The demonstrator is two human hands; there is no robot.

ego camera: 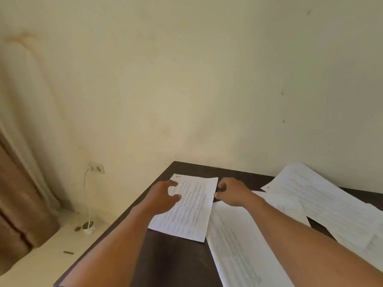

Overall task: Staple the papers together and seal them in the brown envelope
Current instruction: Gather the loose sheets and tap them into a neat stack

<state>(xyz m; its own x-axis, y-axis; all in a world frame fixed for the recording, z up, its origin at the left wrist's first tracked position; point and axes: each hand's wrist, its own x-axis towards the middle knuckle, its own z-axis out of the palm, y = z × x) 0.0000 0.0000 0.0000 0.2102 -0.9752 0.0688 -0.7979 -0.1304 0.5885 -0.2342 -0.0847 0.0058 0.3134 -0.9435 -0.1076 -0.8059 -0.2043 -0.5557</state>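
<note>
Several printed white sheets lie on a dark table (165,257). One sheet (190,210) lies near the table's far left corner. My left hand (163,197) hovers over or rests on its left edge, fingers loosely curled, gripping nothing that I can see. My right hand (232,193) is at that sheet's right edge with fingers curled, thumb at the paper's edge; whether it pinches the paper is unclear. A second sheet (234,245) lies under my right forearm. More sheets (323,199) spread at the right. No stapler or brown envelope is in view.
The table stands against a cream wall (186,79). On the floor to the left are a wall socket (96,167) with a white cable, a small round object (88,226), and a brown curtain (18,193).
</note>
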